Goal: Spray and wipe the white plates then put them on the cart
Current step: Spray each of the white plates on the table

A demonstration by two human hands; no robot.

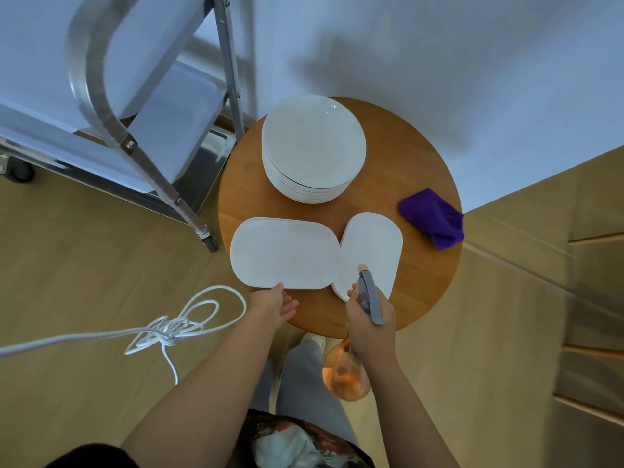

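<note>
On the round wooden table point(418, 163) lie two white rectangular plates: a wide one point(283, 253) at the front left and a narrower one point(371, 248) to its right. A stack of several round white plates point(312, 146) stands behind them. My left hand point(273, 304) grips the near edge of the wide plate. My right hand point(369, 324) is closed around an orange spray bottle point(347, 373) with a grey trigger head, whose nozzle points over the narrower plate. A purple cloth point(434, 217) lies at the table's right edge.
A metal cart point(111, 106) with shelves stands to the left of the table, its near leg and wheel point(207, 239) close to the table's edge. A white cable point(175, 325) lies coiled on the wooden floor at the left. Wooden steps sit at the right.
</note>
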